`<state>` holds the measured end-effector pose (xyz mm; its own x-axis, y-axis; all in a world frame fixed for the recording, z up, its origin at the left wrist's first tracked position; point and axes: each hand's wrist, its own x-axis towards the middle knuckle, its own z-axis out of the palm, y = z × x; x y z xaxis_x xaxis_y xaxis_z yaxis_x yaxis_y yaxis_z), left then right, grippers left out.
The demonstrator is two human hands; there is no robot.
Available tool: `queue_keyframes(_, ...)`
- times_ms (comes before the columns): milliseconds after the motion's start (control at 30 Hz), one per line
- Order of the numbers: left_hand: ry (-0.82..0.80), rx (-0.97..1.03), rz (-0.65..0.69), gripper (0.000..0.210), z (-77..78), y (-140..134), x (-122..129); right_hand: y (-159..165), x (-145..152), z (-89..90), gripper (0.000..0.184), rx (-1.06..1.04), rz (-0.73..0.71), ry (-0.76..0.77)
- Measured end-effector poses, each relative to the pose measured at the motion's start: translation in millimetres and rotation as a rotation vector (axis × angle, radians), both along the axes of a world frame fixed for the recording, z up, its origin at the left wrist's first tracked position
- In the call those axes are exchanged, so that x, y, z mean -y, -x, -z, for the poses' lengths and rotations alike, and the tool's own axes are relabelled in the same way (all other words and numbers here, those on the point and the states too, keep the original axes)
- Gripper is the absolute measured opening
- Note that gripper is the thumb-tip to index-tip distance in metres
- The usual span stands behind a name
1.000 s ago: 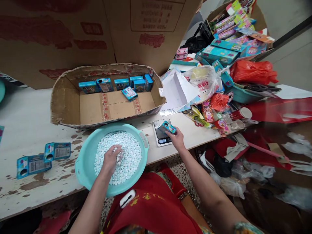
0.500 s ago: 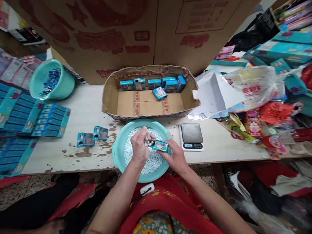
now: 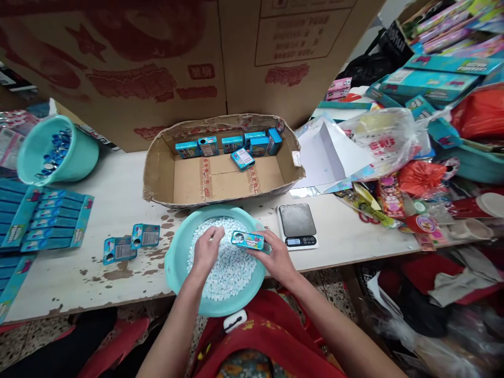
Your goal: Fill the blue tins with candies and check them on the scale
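My right hand (image 3: pixel 276 255) grips a small blue candy tin (image 3: pixel 248 240) by its right end, with the printed side up. At the tin's left end a round opening shows something pale inside. My left hand (image 3: pixel 207 248) is closed just left of the tin, apart from it; what its curled fingers hold, if anything, is hidden. Both hands are over a turquoise basin (image 3: pixel 172 270) of small white candies (image 3: pixel 224 278). Left of the basin, two blue tins (image 3: pixel 145 235) lie on the table, each with a round hole in its top.
Behind the basin stands a cut-down cardboard box (image 3: pixel 220 185) with several blue tins inside. A digital scale (image 3: pixel 297 223) sits right of the basin. A turquoise bucket (image 3: pixel 81 157) of shiny blue pieces and stacked blue cartons (image 3: pixel 59 218) are at left; packaging (image 3: pixel 378 147) crowds the right.
My left hand has drawn back leftward from the tin's opening, where it was touching with candies at the fingers. The tin stays in my right hand. The whole view has shifted slightly.
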<state>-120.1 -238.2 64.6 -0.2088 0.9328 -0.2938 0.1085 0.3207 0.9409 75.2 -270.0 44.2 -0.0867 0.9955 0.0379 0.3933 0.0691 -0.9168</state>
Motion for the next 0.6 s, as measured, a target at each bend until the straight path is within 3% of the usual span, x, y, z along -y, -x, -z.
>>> queue_keyframes(100,-0.025,-0.341,0.17,0.025,5.8,-1,8,-11,-4,0.6,0.035,0.01,0.015,0.005)
queue_keyframes(233,0.057,-0.243,0.228,0.029,-7.0,-27,8,-15,-9,-7.8,0.032,0.029,-0.04,-0.014)
queue_keyframes(333,0.141,-0.176,0.22,0.025,-15.8,-27,4,-24,-11,-17.7,0.03,-0.003,-0.025,0.01)
queue_keyframes(500,0.078,-0.483,0.5,0.023,-20.3,12,-9,-79,-13,-12.9,0.033,-0.092,0.261,0.149)
queue_keyframes(600,-0.01,-0.495,0.522,0.028,-25.7,10,-55,-119,-20,10.8,0.041,-0.104,0.487,0.157)
